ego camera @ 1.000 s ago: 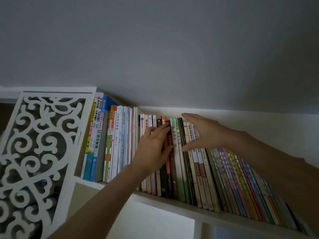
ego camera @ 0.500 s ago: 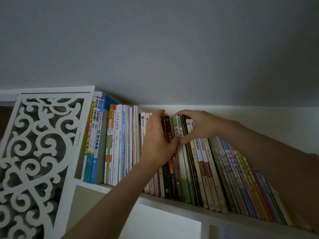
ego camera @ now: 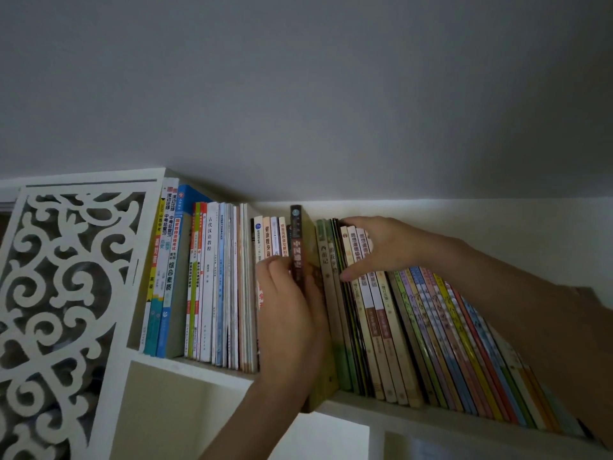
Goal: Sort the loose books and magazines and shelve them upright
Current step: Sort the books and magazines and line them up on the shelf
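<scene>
A long row of books fills a white shelf just under the ceiling. My left hand grips a dark brown book in the middle of the row; the book sticks out toward me, forward of its neighbours. My right hand lies over the tops of the leaning books to its right, fingers over their top edges and thumb on a spine. Farther right, colourful thin books lean to the left. To the left of my hand, taller books stand upright.
A white carved fretwork panel closes the shelf unit on the left. The grey ceiling sits close above the book tops. Below the shelf are open white compartments.
My left hand has closed on the dark brown book and drawn it out of the row toward me. My right hand shifted right and now holds back the leaning books.
</scene>
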Demonstrator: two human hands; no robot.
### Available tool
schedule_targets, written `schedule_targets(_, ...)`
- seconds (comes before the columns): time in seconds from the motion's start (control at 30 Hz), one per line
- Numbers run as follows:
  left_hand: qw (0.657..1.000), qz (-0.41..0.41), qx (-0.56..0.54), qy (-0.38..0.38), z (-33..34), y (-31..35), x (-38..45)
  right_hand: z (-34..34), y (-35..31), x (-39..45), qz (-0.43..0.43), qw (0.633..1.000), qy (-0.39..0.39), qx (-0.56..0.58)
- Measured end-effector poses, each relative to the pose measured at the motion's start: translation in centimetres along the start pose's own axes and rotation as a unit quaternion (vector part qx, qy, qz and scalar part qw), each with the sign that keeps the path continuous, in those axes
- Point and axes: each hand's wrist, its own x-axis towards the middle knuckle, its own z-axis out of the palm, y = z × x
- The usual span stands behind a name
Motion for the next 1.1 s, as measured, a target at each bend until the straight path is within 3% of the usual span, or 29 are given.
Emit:
schedule_targets(0.1, 0.993, -0.086, -0.041, -0.068, -1.1, -0.1, -1.1, 0.0, 0.0, -0.2, -0.012, 1.0, 0.002, 0.003)
schedule_targets(0.23, 0.985, -0.092, 0.02, -0.142, -2.2, -0.3, -1.4, -1.3, 0.0, -1.6, 0.004, 0.993, -0.061, -0.103)
schedule_targets(0.33, 0.983, -0.095, 0.018, -0.155, -2.7, -0.2, -1.4, -0.7, -0.2, -4.2, 0.026, 0.971, -0.025, -0.237)
schedule_targets(0.4, 0.982, -0.101, 0.005, -0.16, -3.0, 0.2, -1.4, 0.4, 0.0, -6.0, 0.012, 0.963, 0.002, -0.268)
schedule_targets(0.6, 0.988, -0.099, -0.028, -0.117, -6.9, 1.3, -1.0, 4.6, 0.9, -12.3, -0.057, 0.954, 0.221, -0.197)
schedule_targets(0.73, 0.991, -0.1, -0.031, -0.09, -9.7, 2.0, -0.9, 7.6, 0.5, -15.3, 0.014, 0.982, 0.162, -0.101)
schedule_targets(0.93, 0.989, -0.098, -0.075, -0.077, -11.1, 3.7, -0.4, 9.7, 1.3, -15.2, 0.077, 0.988, 0.118, -0.062)
schedule_targets(1.1, 0.985, -0.121, -0.081, -0.095, -9.2, 4.2, -0.2, 10.2, 0.4, -14.4, 0.102, 0.98, 0.168, -0.002)
